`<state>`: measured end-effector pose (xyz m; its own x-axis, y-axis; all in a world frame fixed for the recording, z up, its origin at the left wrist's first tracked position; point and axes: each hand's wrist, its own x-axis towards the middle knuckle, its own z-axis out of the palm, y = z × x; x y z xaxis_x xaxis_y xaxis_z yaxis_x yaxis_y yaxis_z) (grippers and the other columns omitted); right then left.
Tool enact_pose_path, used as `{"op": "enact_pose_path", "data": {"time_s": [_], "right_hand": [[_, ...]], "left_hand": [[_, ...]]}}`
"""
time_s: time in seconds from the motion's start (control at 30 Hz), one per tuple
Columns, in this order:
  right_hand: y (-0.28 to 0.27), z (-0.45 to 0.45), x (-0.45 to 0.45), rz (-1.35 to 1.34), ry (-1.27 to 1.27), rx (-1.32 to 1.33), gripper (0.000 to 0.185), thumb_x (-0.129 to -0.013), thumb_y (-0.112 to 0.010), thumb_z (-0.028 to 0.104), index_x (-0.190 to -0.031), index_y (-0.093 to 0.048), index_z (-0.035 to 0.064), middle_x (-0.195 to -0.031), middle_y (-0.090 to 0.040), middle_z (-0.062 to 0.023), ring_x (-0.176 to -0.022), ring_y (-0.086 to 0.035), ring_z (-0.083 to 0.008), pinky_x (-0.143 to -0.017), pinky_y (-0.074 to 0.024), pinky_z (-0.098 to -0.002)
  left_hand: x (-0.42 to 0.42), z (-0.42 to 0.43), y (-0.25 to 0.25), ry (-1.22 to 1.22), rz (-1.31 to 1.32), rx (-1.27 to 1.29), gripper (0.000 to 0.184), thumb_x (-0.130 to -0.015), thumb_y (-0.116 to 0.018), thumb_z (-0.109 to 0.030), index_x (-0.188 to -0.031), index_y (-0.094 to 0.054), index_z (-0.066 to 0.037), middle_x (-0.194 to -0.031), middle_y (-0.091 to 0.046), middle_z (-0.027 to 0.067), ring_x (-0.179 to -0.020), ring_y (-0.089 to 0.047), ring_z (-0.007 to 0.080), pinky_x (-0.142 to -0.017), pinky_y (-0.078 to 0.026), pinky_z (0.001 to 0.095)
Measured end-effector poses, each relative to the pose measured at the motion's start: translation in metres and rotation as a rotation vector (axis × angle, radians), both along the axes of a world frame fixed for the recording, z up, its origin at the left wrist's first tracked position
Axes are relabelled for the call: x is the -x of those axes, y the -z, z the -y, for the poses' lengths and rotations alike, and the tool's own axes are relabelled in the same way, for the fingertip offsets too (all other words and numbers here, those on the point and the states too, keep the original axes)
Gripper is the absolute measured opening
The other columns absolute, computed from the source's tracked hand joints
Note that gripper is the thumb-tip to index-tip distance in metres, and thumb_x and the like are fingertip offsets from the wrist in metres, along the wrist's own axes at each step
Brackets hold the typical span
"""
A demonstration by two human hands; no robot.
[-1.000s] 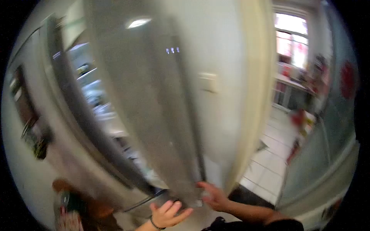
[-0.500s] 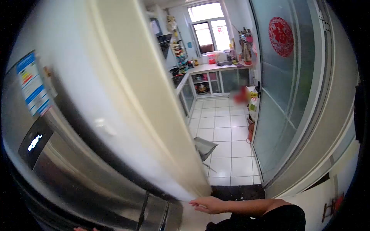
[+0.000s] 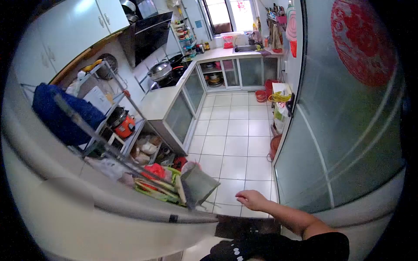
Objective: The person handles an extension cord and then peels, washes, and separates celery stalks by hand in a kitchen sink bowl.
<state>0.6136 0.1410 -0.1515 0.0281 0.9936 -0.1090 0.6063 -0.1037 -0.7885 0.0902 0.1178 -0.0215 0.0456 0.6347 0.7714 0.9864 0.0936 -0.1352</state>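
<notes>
My right hand point(image 3: 253, 200) reaches forward at the kitchen doorway, over the white floor tiles point(image 3: 230, 167). Its fingers are curled together, with nothing visible in them. Just left of it, and apart from it, a grey dustpan-like scoop point(image 3: 198, 185) stands near the floor. Beside the scoop lie long green vegetables point(image 3: 150, 191) and a red plastic bag point(image 3: 154, 171). A dark mat point(image 3: 248, 227) lies on the threshold below my right forearm. My left hand is out of view.
A frosted glass door point(image 3: 313, 143) with a red round decoration stands at the right. On the left, a metal rack point(image 3: 139, 126) holds an orange rice cooker point(image 3: 123, 124). The counter point(image 3: 163, 102) runs to the sink point(image 3: 245, 49). A red bucket point(image 3: 261, 96) sits on the floor farther in.
My view has moved forward into the doorway, and the refrigerator has left the frame. My right hand's stretched fingers have curled in. My left fingertips, seen at the bottom edge before, are gone.
</notes>
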Motion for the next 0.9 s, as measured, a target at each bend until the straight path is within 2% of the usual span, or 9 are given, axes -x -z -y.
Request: {"op": "enact_pose_path", "data": {"time_s": [0.17, 0.3, 0.43, 0.57, 0.63, 0.7, 0.77, 0.83, 0.9], "right_hand": [[0.022, -0.096, -0.058, -0.004, -0.238, 0.066, 0.032, -0.088, -0.053, 0.027, -0.108, -0.058, 0.0029, -0.098, -0.063, -0.0173, -0.090, -0.060, -0.0333, -0.079, -0.0470, -0.0402], [0.037, -0.190, -0.118, 0.075, -0.479, 0.094, 0.034, -0.088, -0.053, 0.029, -0.109, -0.057, 0.0029, -0.098, -0.062, -0.0183, -0.092, -0.059, -0.0346, -0.079, -0.0462, -0.0421], [0.067, -0.289, -0.230, 0.069, -0.296, 0.143, 0.035, -0.088, -0.049, 0.033, -0.107, -0.058, 0.0040, -0.097, -0.063, -0.0189, -0.089, -0.060, -0.0363, -0.079, -0.0465, -0.0424], [0.127, -0.323, -0.364, 0.341, -0.077, 0.425, 0.039, -0.087, -0.050, 0.037, -0.109, -0.059, 0.0061, -0.101, -0.063, -0.0184, -0.091, -0.060, -0.0348, -0.082, -0.0465, -0.0414], [0.145, -0.335, -0.414, 0.228, 0.009, 0.550, 0.039, -0.087, -0.052, 0.034, -0.110, -0.059, 0.0035, -0.100, -0.064, -0.0186, -0.092, -0.060, -0.0341, -0.081, -0.0466, -0.0403], [0.196, -0.342, -0.461, 0.227, 0.076, 0.567, 0.038, -0.087, -0.052, 0.034, -0.107, -0.061, 0.0032, -0.096, -0.065, -0.0186, -0.089, -0.061, -0.0347, -0.079, -0.0474, -0.0410], [0.196, -0.350, -0.506, 0.223, 0.166, 0.639, 0.037, -0.086, -0.052, 0.034, -0.102, -0.064, 0.0030, -0.094, -0.065, -0.0178, -0.087, -0.061, -0.0348, -0.079, -0.0474, -0.0410], [0.226, -0.380, -0.550, 0.292, 0.010, 0.799, 0.037, -0.085, -0.053, 0.035, -0.100, -0.064, 0.0031, -0.095, -0.065, -0.0168, -0.089, -0.060, -0.0348, -0.078, -0.0472, -0.0417], [0.282, -0.416, -0.583, 0.172, 0.062, 0.830, 0.043, -0.082, -0.054, 0.041, -0.097, -0.066, 0.0018, -0.094, -0.065, -0.0203, -0.089, -0.061, -0.0347, -0.079, -0.0470, -0.0434]], "left_hand": [[-0.168, -0.103, 0.157, 0.378, 0.362, 0.697, 0.054, -0.091, -0.040, -0.042, -0.124, -0.046, 0.001, -0.123, -0.050, 0.0200, -0.119, -0.042, 0.0357, -0.101, -0.031, 0.0475], [-0.269, -0.190, 0.273, 0.469, 0.500, 1.186, 0.053, -0.091, -0.041, -0.041, -0.123, -0.047, 0.000, -0.122, -0.051, 0.0195, -0.118, -0.042, 0.0348, -0.100, -0.032, 0.0471], [-0.349, -0.303, 0.348, 0.474, 0.500, 1.412, 0.051, -0.091, -0.041, -0.041, -0.122, -0.048, -0.001, -0.120, -0.051, 0.0189, -0.116, -0.043, 0.0340, -0.100, -0.032, 0.0466], [-0.418, -0.415, 0.382, 0.445, 0.470, 1.500, 0.050, -0.091, -0.041, -0.040, -0.121, -0.049, -0.001, -0.119, -0.052, 0.0184, -0.115, -0.044, 0.0332, -0.099, -0.033, 0.0462], [-0.446, -0.472, 0.388, 0.440, 0.456, 1.519, 0.049, -0.091, -0.041, -0.040, -0.120, -0.049, -0.002, -0.118, -0.053, 0.0181, -0.115, -0.045, 0.0327, -0.098, -0.034, 0.0459], [-0.479, -0.532, 0.392, 0.462, 0.432, 1.532, 0.048, -0.091, -0.041, -0.040, -0.120, -0.050, -0.002, -0.118, -0.053, 0.0179, -0.114, -0.045, 0.0323, -0.098, -0.034, 0.0457], [-0.515, -0.577, 0.390, 0.476, 0.425, 1.547, 0.047, -0.091, -0.041, -0.039, -0.119, -0.050, -0.002, -0.117, -0.054, 0.0176, -0.113, -0.046, 0.0319, -0.098, -0.035, 0.0455], [-0.558, -0.626, 0.398, 0.489, 0.399, 1.561, 0.047, -0.091, -0.041, -0.039, -0.119, -0.051, -0.002, -0.116, -0.054, 0.0173, -0.113, -0.046, 0.0315, -0.097, -0.035, 0.0453], [-0.599, -0.671, 0.405, 0.475, 0.385, 1.588, 0.046, -0.091, -0.041, -0.039, -0.118, -0.051, -0.003, -0.115, -0.054, 0.0171, -0.112, -0.047, 0.0311, -0.097, -0.035, 0.0450]]}}
